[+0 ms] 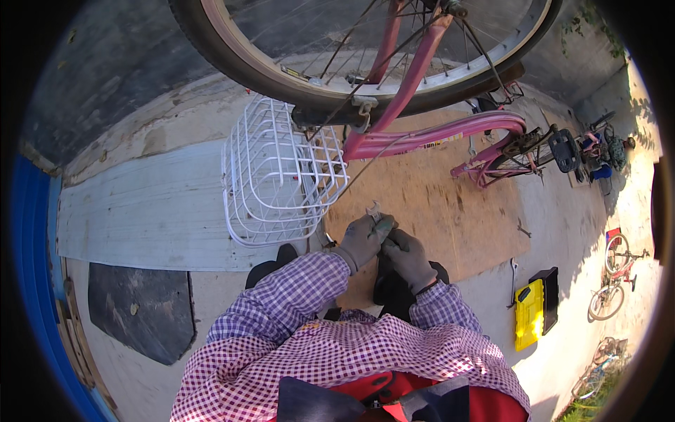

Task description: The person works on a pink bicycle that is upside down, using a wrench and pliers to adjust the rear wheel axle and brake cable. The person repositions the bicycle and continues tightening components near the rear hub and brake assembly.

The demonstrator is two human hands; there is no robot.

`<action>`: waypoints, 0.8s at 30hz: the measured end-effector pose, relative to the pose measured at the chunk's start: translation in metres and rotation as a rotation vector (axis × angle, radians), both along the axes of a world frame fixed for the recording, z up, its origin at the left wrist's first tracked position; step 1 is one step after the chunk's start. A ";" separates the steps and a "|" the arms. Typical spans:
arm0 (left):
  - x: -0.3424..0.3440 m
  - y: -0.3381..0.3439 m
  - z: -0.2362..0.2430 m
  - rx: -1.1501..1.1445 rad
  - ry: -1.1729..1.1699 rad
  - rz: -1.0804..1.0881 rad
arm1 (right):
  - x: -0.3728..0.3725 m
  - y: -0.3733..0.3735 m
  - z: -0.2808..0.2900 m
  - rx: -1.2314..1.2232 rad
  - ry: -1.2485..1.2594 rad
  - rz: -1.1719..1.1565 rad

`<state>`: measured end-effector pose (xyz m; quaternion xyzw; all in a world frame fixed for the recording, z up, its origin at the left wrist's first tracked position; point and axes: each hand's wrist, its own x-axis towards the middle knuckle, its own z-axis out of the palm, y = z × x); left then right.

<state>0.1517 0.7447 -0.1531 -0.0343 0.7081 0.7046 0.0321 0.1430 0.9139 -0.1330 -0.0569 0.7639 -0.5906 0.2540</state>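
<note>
My left hand, in a grey glove, is closed around a small open-end wrench, whose jaw sticks out above the fingers. Close against it, my right hand, gloved too, has its fingers bent together by the left thumb; what they hold, if anything, is hidden. Beyond the hands is an upturned pink bicycle, its front wheel raised high in front of me. A white wire basket is by its front end, left of my hands.
Plywood lies under the bicycle, with another wrench near its right edge. Further right are a long wrench and an open yellow-and-black toolbox. A dark mat lies left. More bicycles stand at far right.
</note>
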 end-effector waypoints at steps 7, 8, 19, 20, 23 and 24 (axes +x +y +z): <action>-0.002 -0.011 0.003 -0.102 0.035 0.015 | -0.003 -0.008 -0.006 0.074 0.150 0.029; -0.003 -0.011 0.003 -0.113 0.053 0.025 | -0.004 -0.008 -0.006 0.087 0.133 0.039; -0.006 -0.014 0.004 -0.067 -0.033 0.043 | -0.007 -0.008 -0.015 0.177 0.220 -0.206; -0.006 -0.014 0.006 -0.042 -0.087 0.018 | -0.007 -0.006 -0.014 0.156 0.218 -0.222; -0.004 -0.012 0.013 0.122 -0.183 0.008 | -0.008 0.000 -0.008 0.206 0.200 -0.323; -0.003 -0.010 0.016 0.198 -0.216 0.008 | -0.009 0.001 -0.004 0.255 0.194 -0.357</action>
